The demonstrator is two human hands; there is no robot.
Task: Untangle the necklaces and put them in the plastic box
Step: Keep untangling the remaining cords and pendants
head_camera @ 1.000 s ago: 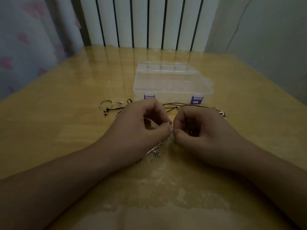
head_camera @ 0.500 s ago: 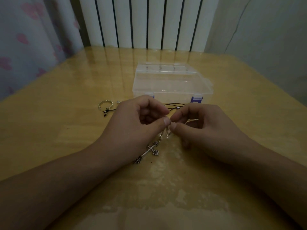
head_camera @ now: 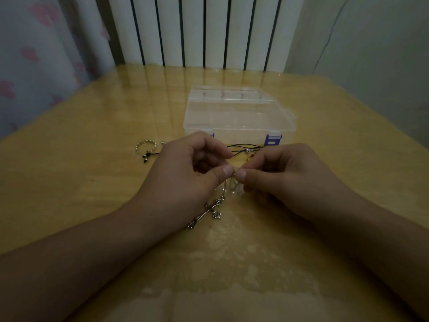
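Observation:
My left hand (head_camera: 185, 173) and my right hand (head_camera: 283, 175) meet at mid-table, each pinching a thin silver chain (head_camera: 228, 184) between thumb and forefinger. From that chain hangs a silver cross pendant (head_camera: 207, 212), which lies on the wooden table (head_camera: 92, 194) just below my left hand. A black cord necklace (head_camera: 243, 147) with a small gold pendant (head_camera: 249, 156) lies behind my hands. The clear plastic box (head_camera: 239, 115) with purple latches stands closed beyond it.
A gold ring-shaped piece (head_camera: 145, 146) with a small dark charm (head_camera: 145, 159) on a black cord lies left of my hands. A white radiator (head_camera: 209, 31) rises behind the table, a curtain (head_camera: 34, 54) at left, a wall at right.
Both hands have lifted slightly and drawn the chain up, so the cross pendant has slid out from under my left hand into plain sight. The gold pendant behind my right hand now shows.

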